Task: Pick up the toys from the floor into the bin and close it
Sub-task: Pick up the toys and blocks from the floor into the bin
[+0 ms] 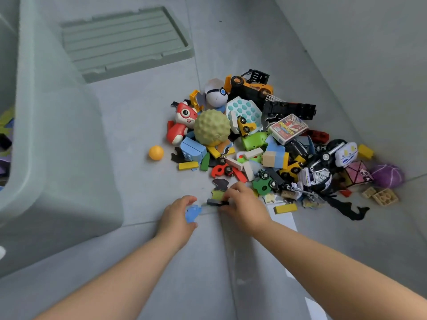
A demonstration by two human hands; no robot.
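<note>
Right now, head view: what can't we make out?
All head view.
Bin: cut off by the left edge; its wall hides most contents.
Dark piece in the right hand: blurred, partly under fingers.
Blue piece in the left hand: partly behind the hand.
Toy pile: lower toys buried by upper ones.

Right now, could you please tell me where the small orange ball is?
In the head view, the small orange ball lies on the grey floor, just left of the light blue block and below the red-and-white fox figure.
</note>
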